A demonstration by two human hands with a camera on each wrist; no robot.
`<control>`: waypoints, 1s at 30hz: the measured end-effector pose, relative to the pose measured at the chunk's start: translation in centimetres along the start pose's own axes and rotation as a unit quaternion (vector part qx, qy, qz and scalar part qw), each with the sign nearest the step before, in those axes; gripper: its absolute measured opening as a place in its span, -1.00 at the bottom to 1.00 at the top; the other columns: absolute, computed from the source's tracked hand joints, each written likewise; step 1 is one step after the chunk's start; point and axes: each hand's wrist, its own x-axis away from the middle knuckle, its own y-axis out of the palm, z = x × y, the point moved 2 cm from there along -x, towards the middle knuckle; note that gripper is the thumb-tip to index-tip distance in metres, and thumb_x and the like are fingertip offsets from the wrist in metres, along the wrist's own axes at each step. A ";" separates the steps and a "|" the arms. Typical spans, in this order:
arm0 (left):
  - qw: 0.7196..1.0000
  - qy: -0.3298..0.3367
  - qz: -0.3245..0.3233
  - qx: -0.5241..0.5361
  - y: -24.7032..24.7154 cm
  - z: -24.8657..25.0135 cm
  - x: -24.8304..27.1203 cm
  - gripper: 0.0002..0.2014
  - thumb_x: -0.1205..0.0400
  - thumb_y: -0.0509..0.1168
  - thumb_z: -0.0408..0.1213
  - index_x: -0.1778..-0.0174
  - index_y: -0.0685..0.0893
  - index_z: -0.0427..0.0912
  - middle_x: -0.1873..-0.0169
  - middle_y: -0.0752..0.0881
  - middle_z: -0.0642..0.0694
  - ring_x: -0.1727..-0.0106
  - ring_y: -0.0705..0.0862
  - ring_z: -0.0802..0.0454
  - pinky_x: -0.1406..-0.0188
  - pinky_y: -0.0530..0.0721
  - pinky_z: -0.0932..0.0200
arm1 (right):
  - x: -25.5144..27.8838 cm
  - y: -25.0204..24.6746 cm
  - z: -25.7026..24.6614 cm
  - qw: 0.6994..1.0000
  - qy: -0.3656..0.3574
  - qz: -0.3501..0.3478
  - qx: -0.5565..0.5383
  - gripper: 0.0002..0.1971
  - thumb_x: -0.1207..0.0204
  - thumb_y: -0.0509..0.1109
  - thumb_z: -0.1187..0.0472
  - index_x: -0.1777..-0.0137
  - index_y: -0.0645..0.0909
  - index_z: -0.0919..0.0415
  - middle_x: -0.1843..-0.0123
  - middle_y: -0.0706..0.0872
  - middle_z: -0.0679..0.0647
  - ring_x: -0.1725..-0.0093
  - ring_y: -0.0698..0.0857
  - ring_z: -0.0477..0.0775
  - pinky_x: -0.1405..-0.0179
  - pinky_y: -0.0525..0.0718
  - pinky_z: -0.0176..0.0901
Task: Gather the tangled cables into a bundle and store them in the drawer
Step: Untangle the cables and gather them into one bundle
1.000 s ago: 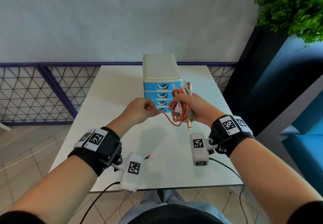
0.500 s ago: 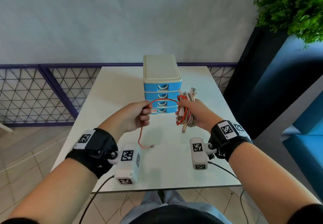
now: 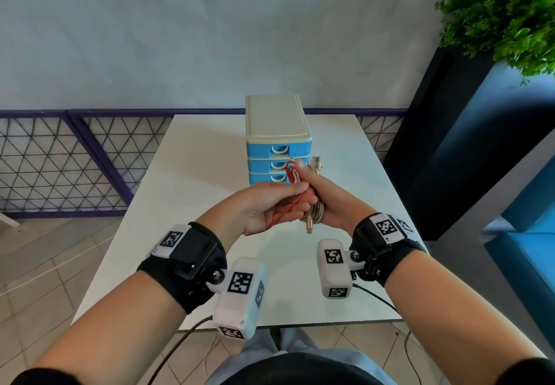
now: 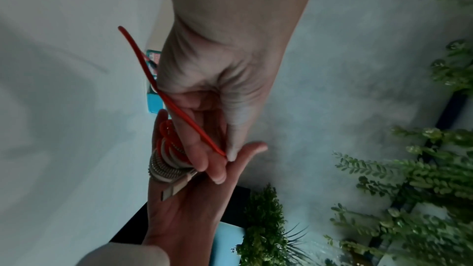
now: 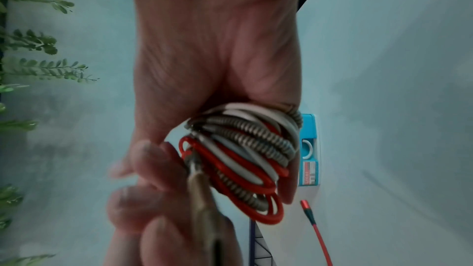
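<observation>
The cable bundle (image 3: 314, 214) of red, white and braided metallic loops sits in my right hand (image 3: 335, 201), held above the table in front of the blue drawer unit (image 3: 277, 132). My left hand (image 3: 267, 204) is pressed against it and pinches the red cable (image 3: 280, 218) between thumb and fingers. In the left wrist view the red cable (image 4: 179, 109) runs across my fingers to the bundle (image 4: 163, 166), and a gold plug (image 4: 174, 189) sticks out below. The right wrist view shows the coils (image 5: 245, 149) close up and the red plug end (image 5: 305, 204) hanging free. All drawers look closed.
The white table (image 3: 210, 150) carries only the drawer unit near its far edge. A dark blue planter with a green plant (image 3: 504, 15) stands at the right. A lattice fence (image 3: 60, 162) runs along the left, with a grey wall behind.
My left hand has swung right with the red cable, from about a hand's width apart to touching the right hand. The loose red loop is now drawn in against the bundle.
</observation>
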 end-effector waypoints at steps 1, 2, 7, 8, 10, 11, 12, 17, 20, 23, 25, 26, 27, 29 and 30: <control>1.000 -0.008 0.007 -0.020 0.0 0.0 0.1 -0.85 -0.61 0.34 -0.25 0.14 0.74 -0.26 0.40 0.82 -0.04 0.51 0.72 0.21 0.48 0.73 0.37 | -0.1 -0.2 0.1 1.000 -0.001 0.010 0.010 -0.63 -0.63 0.27 -0.01 -0.26 0.62 0.23 0.08 0.77 0.16 0.28 0.78 0.02 0.36 0.74 -0.19; 0.999 -0.016 0.013 -0.045 0.0 0.0 0.2 -0.86 -0.61 0.35 -0.24 0.16 0.73 -0.23 0.42 0.81 -0.02 0.56 0.68 0.22 0.55 0.69 0.37 | -0.1 -0.3 0.1 0.999 -0.002 0.032 0.021 -0.77 -0.62 0.33 0.13 -0.13 0.63 0.28 0.22 0.72 0.18 0.38 0.74 0.02 0.43 0.71 -0.20; 0.995 -0.031 -0.048 -0.081 -1.1 -1.0 0.4 -0.72 -0.67 0.20 0.02 0.28 0.52 -0.05 0.60 0.36 0.12 0.70 0.18 0.24 0.72 0.20 0.41 | -0.8 -2.1 -0.4 0.977 -0.040 0.205 0.032 -0.97 -0.50 0.36 0.33 0.15 0.56 0.27 0.38 0.71 0.16 0.46 0.70 0.07 0.45 0.69 -0.16; 0.994 -0.044 -0.078 -0.064 -1.5 -1.5 0.6 -0.71 -0.68 0.16 0.02 0.28 0.48 -0.04 0.60 0.30 0.11 0.70 0.15 0.24 0.71 0.15 0.39 | -0.9 -2.5 -0.7 0.973 -0.054 0.223 0.006 -0.97 -0.50 0.36 0.32 0.13 0.56 0.28 0.30 0.73 0.20 0.39 0.74 0.10 0.36 0.73 -0.09; 0.984 -0.086 -0.147 -0.056 -2.3 -2.6 1.2 -0.71 -0.70 0.11 0.01 0.27 0.48 -0.05 0.57 0.27 0.10 0.67 0.14 0.23 0.65 0.13 0.36 | -0.8 -3.4 -1.4 0.966 -0.083 0.238 -0.058 -0.95 -0.52 0.35 0.33 0.14 0.56 0.30 0.28 0.74 0.21 0.23 0.77 0.14 0.06 0.73 0.15; 0.976 -0.110 -0.177 -0.072 -2.7 -3.3 1.4 -0.71 -0.70 0.09 0.00 0.26 0.49 -0.05 0.56 0.28 0.10 0.64 0.15 0.22 0.61 0.16 0.35 | -0.6 -3.8 -1.8 0.963 -0.092 0.238 -0.084 -0.94 -0.54 0.34 0.33 0.15 0.56 0.30 0.34 0.75 0.17 0.17 0.78 0.13 -0.05 0.70 0.21; 0.966 -0.130 -0.199 -0.104 -3.3 -3.9 1.7 -0.71 -0.71 0.08 -0.01 0.25 0.52 -0.05 0.53 0.30 0.09 0.61 0.17 0.20 0.57 0.19 0.33 | -0.3 -4.0 -2.2 0.962 -0.097 0.234 -0.104 -0.94 -0.55 0.34 0.32 0.15 0.56 0.30 0.38 0.76 0.13 0.12 0.78 0.13 -0.13 0.68 0.23; 0.884 -0.095 -0.074 -0.451 -5.5 -4.6 0.8 -0.76 -0.70 0.18 -0.05 0.19 0.66 -0.02 0.41 0.50 0.07 0.44 0.36 0.12 0.42 0.30 0.26 | 0.5 -4.1 -2.7 0.981 -0.049 0.169 -0.079 -0.93 -0.56 0.34 0.30 0.08 0.61 0.31 0.26 0.80 0.15 0.02 0.81 0.14 -0.16 0.72 0.13; 0.857 0.040 0.089 -0.506 -6.0 -2.9 -0.7 -0.86 -0.62 0.32 -0.13 0.20 0.70 -0.07 0.44 0.63 0.09 0.35 0.51 0.10 0.38 0.42 0.26 | 0.7 -3.1 -2.1 0.990 -0.030 0.134 0.013 -0.92 -0.55 0.35 0.33 0.04 0.62 0.36 0.16 0.79 0.22 0.01 0.82 0.18 -0.02 0.78 0.11; 0.870 0.124 0.146 -0.455 -5.5 -1.2 -1.2 -0.84 -0.63 0.31 -0.17 0.18 0.70 -0.15 0.44 0.64 0.03 0.38 0.53 0.06 0.44 0.43 0.24 | 0.6 -2.0 -1.6 0.981 -0.022 0.135 0.140 -0.88 -0.46 0.43 0.32 0.07 0.67 0.39 0.06 0.79 0.39 0.12 0.78 0.20 -0.03 0.72 0.09; 0.870 0.153 0.154 -0.443 -5.0 -0.2 -1.2 -0.83 -0.64 0.29 -0.16 0.20 0.69 -0.13 0.44 0.64 0.04 0.42 0.51 0.12 0.46 0.41 0.25 | 0.4 -1.4 -1.3 0.969 -0.017 0.147 0.198 -0.79 -0.38 0.49 0.30 0.03 0.70 0.39 0.05 0.79 0.39 0.24 0.74 0.12 0.15 0.70 -0.03; 0.867 0.163 0.160 -0.442 -4.8 0.1 -1.2 -0.82 -0.65 0.28 -0.15 0.22 0.69 -0.12 0.44 0.64 0.05 0.43 0.50 0.14 0.46 0.40 0.25 | 0.2 -1.2 -1.2 0.967 -0.015 0.148 0.209 -0.78 -0.37 0.50 0.29 0.01 0.70 0.36 0.11 0.80 0.32 0.29 0.73 0.06 0.23 0.70 -0.12; 0.863 0.172 0.169 -0.443 -4.6 0.4 -1.2 -0.82 -0.65 0.28 -0.14 0.23 0.68 -0.11 0.42 0.65 0.04 0.43 0.51 0.16 0.45 0.40 0.25 | 0.2 -0.9 -1.0 0.968 -0.013 0.140 0.210 -0.80 -0.39 0.49 0.29 0.00 0.69 0.33 0.14 0.81 0.26 0.29 0.75 0.03 0.26 0.70 -0.16; 0.858 0.190 0.187 -0.439 -4.5 0.7 -1.3 -0.81 -0.64 0.29 -0.13 0.22 0.67 -0.12 0.38 0.68 0.00 0.41 0.54 0.17 0.43 0.42 0.24 | 0.0 -0.4 -0.8 0.976 -0.008 0.112 0.187 -0.82 -0.46 0.45 0.30 -0.04 0.68 0.31 0.06 0.82 0.26 0.14 0.81 0.10 0.11 0.76 -0.09; 0.859 0.200 0.194 -0.430 -4.5 0.8 -1.3 -0.80 -0.64 0.29 -0.12 0.20 0.67 -0.13 0.37 0.68 -0.01 0.41 0.54 0.18 0.43 0.42 0.24 | 0.0 -0.2 -0.6 0.980 -0.004 0.100 0.170 -0.83 -0.48 0.43 0.33 -0.06 0.66 0.31 0.01 0.81 0.29 0.04 0.82 0.15 -0.01 0.76 -0.01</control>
